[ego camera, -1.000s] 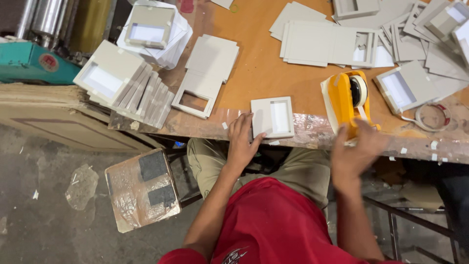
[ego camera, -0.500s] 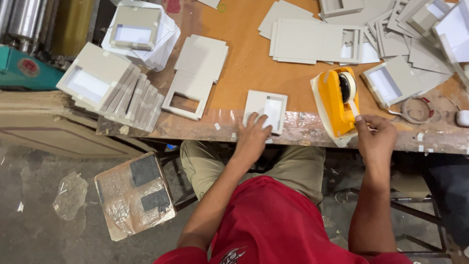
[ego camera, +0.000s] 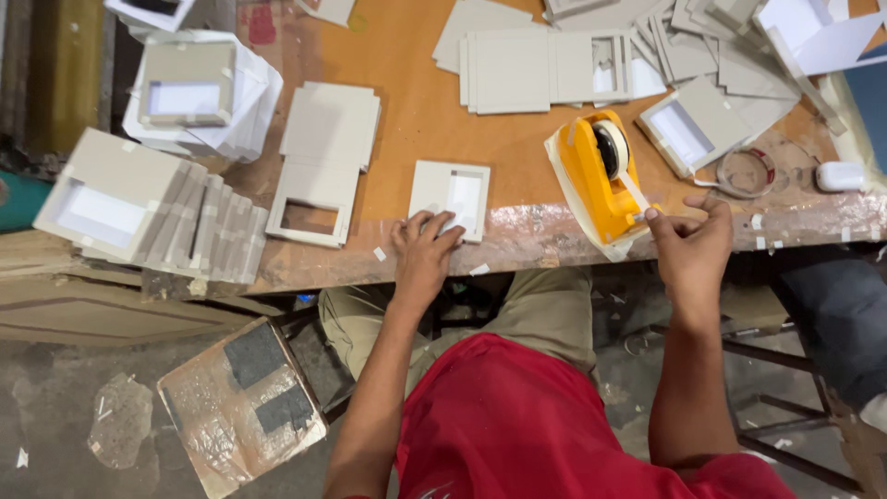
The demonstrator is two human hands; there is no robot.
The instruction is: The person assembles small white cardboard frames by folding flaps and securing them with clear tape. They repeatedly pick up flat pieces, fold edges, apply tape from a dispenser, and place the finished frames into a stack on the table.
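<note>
My left hand (ego camera: 423,248) rests fingers-down on the near edge of a small grey cardboard frame (ego camera: 451,197) with a white window, flat at the front edge of the orange table (ego camera: 420,111). My right hand (ego camera: 688,238) pinches the free end of a strip of tape (ego camera: 633,189) pulled from a yellow tape dispenser (ego camera: 591,180) standing just left of it. The tape roll sits on top of the dispenser.
Stacks of grey card frames (ego camera: 139,208) lie at the left, a larger frame (ego camera: 319,157) beside them, more card sheets (ego camera: 545,65) at the back. An empty tape ring (ego camera: 747,173) and a small white object (ego camera: 839,176) lie right. A taped board (ego camera: 242,405) lies on the floor.
My right hand has moved from below the dispenser up to its tape end and taken hold of it. My left hand has settled onto the small frame's near edge.
</note>
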